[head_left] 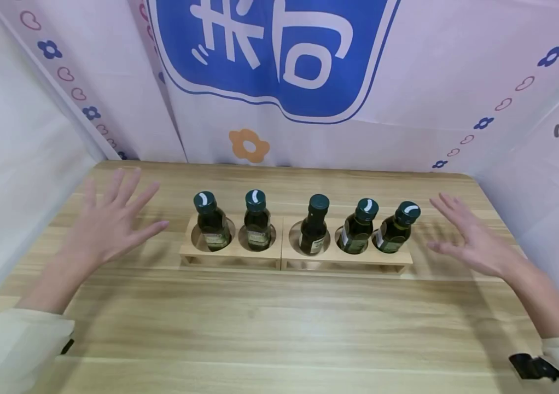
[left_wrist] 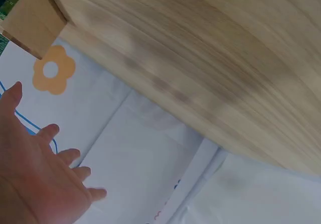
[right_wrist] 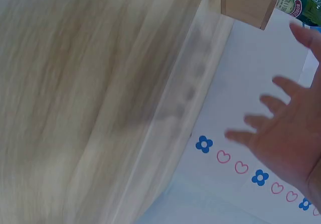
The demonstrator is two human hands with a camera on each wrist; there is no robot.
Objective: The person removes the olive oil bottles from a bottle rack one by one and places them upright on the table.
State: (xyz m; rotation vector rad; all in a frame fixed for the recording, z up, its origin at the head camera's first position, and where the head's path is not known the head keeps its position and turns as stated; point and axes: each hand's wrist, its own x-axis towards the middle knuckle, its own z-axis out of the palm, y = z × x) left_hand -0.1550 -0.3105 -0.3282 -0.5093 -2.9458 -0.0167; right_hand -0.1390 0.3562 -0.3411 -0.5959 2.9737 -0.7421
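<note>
My left hand (head_left: pixel 109 224) hovers over the table to the left of a wooden bottle rack (head_left: pixel 240 258), fingers spread and holding nothing. On the other side, my right hand (head_left: pixel 478 241) is held in the air with its fingers extended, also holding nothing. Several dark bottles with green caps stand upright in the rack's round holes. The leftmost bottle (head_left: pixel 213 224) is nearest to my left hand; the rightmost bottle (head_left: pixel 394 230) is nearest to my right. A narrow-necked bottle (head_left: pixel 315 221) stands in the middle, its cap plain. In the right wrist view, a green label (right_wrist: pixel 296 0) shows beside the rack's end (right_wrist: pixel 251 3).
The wooden table (head_left: pixel 279 323) stretches in front of the rack. Behind it hangs a white cloth (head_left: pixel 407 131) printed with a blue sign and an orange flower (head_left: pixel 249 146). White cloth walls close in the left and right sides.
</note>
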